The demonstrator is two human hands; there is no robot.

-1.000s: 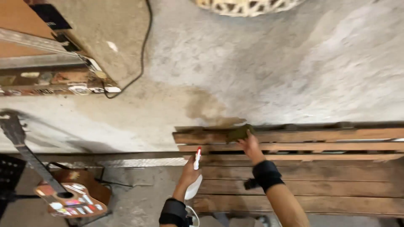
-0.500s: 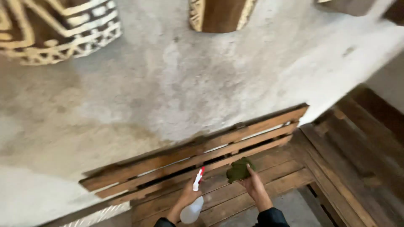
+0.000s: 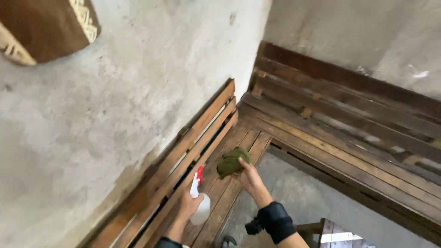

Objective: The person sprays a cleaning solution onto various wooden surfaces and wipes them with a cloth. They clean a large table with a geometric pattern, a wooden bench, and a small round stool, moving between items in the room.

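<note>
While left hand (image 3: 189,205) grips spray bottle (image 3: 198,202) | right hand (image 3: 249,178) clutches green cloth (image 3: 231,161) (on bench (image 3: 216,138))

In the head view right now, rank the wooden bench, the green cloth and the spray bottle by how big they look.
1. Wooden bench, by far the largest.
2. and 3. Green cloth and spray bottle look about alike; hands cover part of each, so I won't rank them.
</note>
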